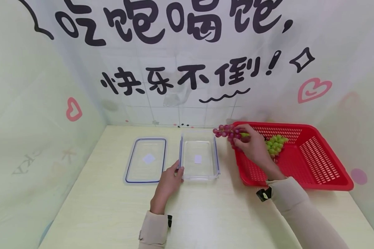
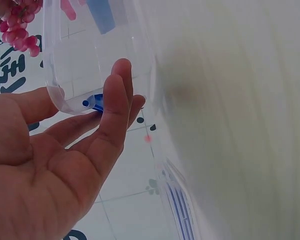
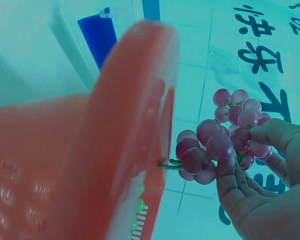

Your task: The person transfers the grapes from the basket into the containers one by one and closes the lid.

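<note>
My right hand [image 1: 255, 147] holds a bunch of red grapes [image 1: 225, 130] over the left rim of a red basket [image 1: 294, 164]. In the right wrist view, thumb and fingers pinch several of the grapes [image 3: 220, 146], and a green stem sticks out beside them. My left hand [image 1: 169, 182] grips the near left corner of a clear rectangular container [image 1: 202, 177] on the table. The left wrist view shows the thumb and fingers on either side of that corner, by a blue clip [image 2: 96, 102]. Only a white label shows inside the container.
A clear lid with a blue seal [image 1: 147, 147] lies on the table left of the container. Green grapes [image 1: 275, 145] sit in the basket, partly behind my right wrist. A printed white curtain [image 1: 162, 114] hangs behind the table [image 1: 202, 214] and along both sides.
</note>
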`<state>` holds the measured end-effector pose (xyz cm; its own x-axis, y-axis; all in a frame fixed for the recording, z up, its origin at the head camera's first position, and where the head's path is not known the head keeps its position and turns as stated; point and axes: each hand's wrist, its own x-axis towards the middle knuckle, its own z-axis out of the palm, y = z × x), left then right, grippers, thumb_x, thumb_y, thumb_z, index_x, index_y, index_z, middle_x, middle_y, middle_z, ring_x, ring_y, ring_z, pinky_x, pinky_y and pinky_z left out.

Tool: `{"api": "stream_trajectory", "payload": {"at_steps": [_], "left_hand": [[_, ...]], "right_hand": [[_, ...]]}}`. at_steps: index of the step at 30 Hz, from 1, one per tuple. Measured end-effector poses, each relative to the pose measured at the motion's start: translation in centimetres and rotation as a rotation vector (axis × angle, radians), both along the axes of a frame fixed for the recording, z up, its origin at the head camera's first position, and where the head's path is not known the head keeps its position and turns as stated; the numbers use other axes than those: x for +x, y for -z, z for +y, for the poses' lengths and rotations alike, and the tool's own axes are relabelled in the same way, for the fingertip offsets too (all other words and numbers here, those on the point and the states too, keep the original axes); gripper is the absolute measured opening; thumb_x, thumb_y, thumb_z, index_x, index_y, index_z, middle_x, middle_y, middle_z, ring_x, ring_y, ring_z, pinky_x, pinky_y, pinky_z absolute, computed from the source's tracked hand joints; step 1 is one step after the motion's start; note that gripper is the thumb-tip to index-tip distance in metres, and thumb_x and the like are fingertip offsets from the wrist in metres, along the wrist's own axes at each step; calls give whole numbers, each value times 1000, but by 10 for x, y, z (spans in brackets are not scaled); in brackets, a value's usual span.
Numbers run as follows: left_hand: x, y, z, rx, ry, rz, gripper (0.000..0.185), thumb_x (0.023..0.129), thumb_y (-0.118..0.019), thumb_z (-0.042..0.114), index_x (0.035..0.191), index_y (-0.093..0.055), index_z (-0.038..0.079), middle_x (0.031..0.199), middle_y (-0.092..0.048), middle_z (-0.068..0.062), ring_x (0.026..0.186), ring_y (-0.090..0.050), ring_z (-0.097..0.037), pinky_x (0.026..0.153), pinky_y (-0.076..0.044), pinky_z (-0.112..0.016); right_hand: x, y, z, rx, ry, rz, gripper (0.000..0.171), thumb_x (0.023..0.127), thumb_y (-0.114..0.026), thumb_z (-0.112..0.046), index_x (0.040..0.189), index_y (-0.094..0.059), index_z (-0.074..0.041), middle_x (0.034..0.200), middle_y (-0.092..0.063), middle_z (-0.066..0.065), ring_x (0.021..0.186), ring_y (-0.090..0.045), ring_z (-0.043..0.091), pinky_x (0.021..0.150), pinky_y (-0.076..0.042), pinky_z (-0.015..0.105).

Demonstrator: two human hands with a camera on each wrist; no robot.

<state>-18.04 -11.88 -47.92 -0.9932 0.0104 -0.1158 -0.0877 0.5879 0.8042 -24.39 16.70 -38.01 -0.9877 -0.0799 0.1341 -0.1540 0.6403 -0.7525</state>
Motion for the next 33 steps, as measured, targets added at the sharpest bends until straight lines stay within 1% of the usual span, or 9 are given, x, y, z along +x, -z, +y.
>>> {"api": "stream_trajectory", "payload": {"at_steps": [5, 10, 13, 18, 22, 27, 33], "left_hand": [[0, 1, 0, 2, 5, 3, 50, 105, -48, 26, 150, -42, 4, 103, -69, -10, 73, -67, -12, 84, -50, -46], [0, 1, 0, 1, 1, 4, 50, 105, -48, 26, 150, -43, 4, 101, -70, -10, 72, -67, -12, 85, -50, -46], [0, 1, 0, -3, -3, -2, 50, 105, -48, 26, 150, -42, 5, 101, -70, -9, 73, -67, -11, 84, -50, -45], [0, 0, 1, -9, -2, -4, 50, 105, -48, 27, 151, -42, 6, 102, -69, -9, 73, -67, -11, 82, -50, -43], [0, 0, 1, -12, -2, 3, 51, 105, -48, 27, 150, -42, 6, 100, -69, -8, 73, -67, -11, 82, -50, -43], [-1, -1, 0, -4, 7, 9, 51, 105, -48, 26, 151, -41, 5, 101, -69, -9, 73, -67, -11, 81, -50, -43], [-1, 0, 1, 5, 8, 4, 51, 105, -48, 26, 151, -41, 5, 103, -69, -10, 74, -68, -14, 80, -50, -43]], "right_hand": [[0, 0, -6, -30, -20, -20, 44, 94, -66, -5, 134, -53, -12, 130, -56, 18, 101, -67, 37, 80, -58, 45], [-1, -1, -12, -78, -49, -4, 44, 93, -67, -3, 135, -53, -10, 130, -56, 19, 105, -67, 38, 80, -58, 45], [0, -4, -18, -94, -57, -2, 43, 93, -67, -4, 134, -54, -11, 130, -57, 18, 101, -68, 37, 79, -58, 43], [0, -7, -28, -71, -55, 8, 42, 93, -69, -6, 132, -57, -12, 129, -60, 17, 92, -69, 33, 74, -59, 39], [1, -5, -36, -74, -61, 13, 41, 91, -71, -7, 130, -58, -12, 127, -62, 16, 91, -69, 31, 75, -59, 39], [1, 0, -45, -92, -73, -34, 42, 92, -69, -6, 132, -57, -12, 130, -60, 17, 95, -68, 32, 77, -59, 39], [1, 5, -54, -91, -78, -88, 42, 91, -70, -6, 131, -58, -13, 129, -61, 17, 95, -67, 32, 76, -59, 38]]}}
